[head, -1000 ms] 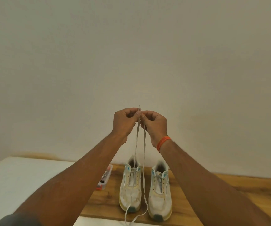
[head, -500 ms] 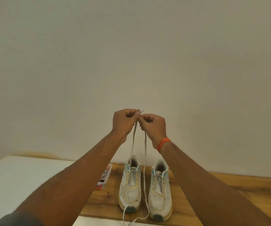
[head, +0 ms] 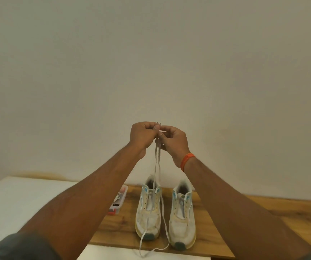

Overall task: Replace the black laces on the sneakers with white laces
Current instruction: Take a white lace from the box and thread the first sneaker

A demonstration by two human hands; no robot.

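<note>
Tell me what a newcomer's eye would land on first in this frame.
First, the two raised hands in the centre: the left hand and the right hand pinch the two tips of a long white lace together, which hangs down in a loop. Below it, a pair of worn white sneakers stands side by side on a brown wooden board. The right wrist wears an orange band.

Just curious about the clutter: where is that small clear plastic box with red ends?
The small clear plastic box lies on the wooden board, left of the left white sneaker, partly behind the person's left forearm.
</note>
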